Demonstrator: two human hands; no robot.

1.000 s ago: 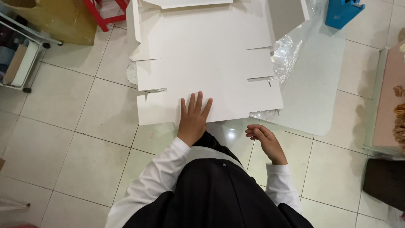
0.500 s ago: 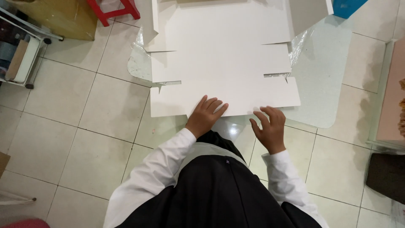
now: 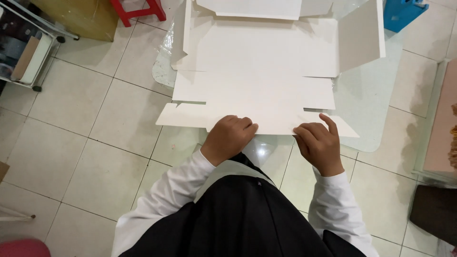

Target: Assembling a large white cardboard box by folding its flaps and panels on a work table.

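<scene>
A large white cardboard box blank (image 3: 259, 62) lies flat on the tiled floor in front of me, its side flaps partly raised at the left and right. My left hand (image 3: 228, 138) rests curled on the near flap's edge, fingers bent over it. My right hand (image 3: 320, 145) grips the same near edge further right, index finger stretched along the cardboard. Both arms wear white sleeves above a dark garment.
Clear plastic sheeting (image 3: 366, 95) lies under the cardboard. A red stool (image 3: 138, 9) and a wheeled rack (image 3: 28, 57) stand at the upper left. A blue object (image 3: 400, 14) is at the upper right, a pale pink board (image 3: 440, 128) at the right.
My left hand went from flat with spread fingers to curled on the near flap. My right hand came up from the floor onto the flap's edge. The flap is now folded up.
</scene>
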